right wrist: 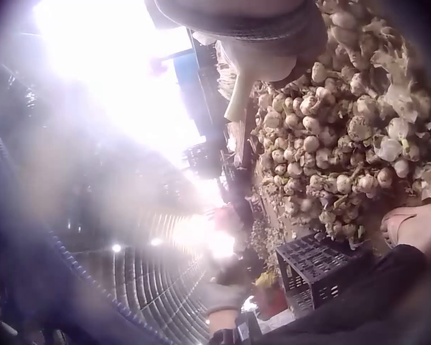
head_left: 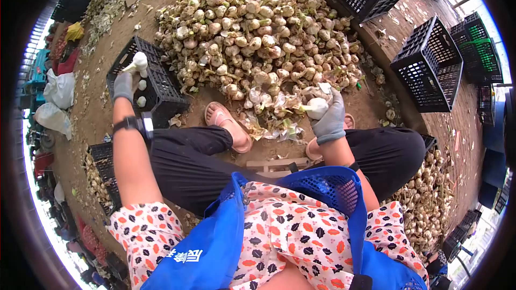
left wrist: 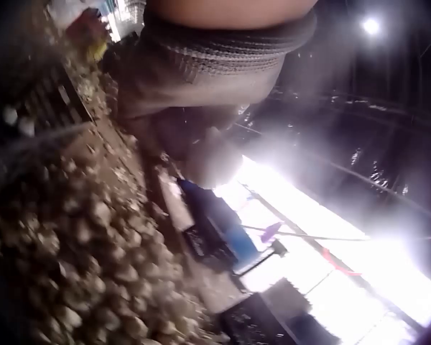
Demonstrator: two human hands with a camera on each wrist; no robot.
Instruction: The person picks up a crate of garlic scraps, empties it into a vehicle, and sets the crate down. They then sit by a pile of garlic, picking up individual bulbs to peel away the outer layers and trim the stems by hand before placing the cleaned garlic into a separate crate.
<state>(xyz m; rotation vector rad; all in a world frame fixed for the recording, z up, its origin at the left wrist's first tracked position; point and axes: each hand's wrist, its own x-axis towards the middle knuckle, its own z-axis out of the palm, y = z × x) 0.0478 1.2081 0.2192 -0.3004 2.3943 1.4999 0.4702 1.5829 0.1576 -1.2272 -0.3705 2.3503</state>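
My gloved left hand (head_left: pixel 124 84) holds a peeled white garlic bulb (head_left: pixel 140 61) by its stem side, over a black plastic crate (head_left: pixel 164 88) where a few white bulbs lie. The same bulb (left wrist: pixel 214 159) shows blurred beyond the glove in the left wrist view. My gloved right hand (head_left: pixel 331 120) grips another white garlic bulb (head_left: pixel 317 108) at the near right edge of a large garlic heap (head_left: pixel 252 32). Its pale stem (right wrist: pixel 240 99) juts out below the hand in the right wrist view, where the glove hides most of the bulb.
Loose garlic skins (head_left: pixel 279 129) lie between the sandalled feet (head_left: pixel 228 126). A wooden board (head_left: pixel 371 37) borders the heap on the right. More black crates (head_left: pixel 430 67) stand beyond it. More garlic (head_left: pixel 427 204) lies by the right knee, and white sacks (head_left: pixel 59 91) sit far left.
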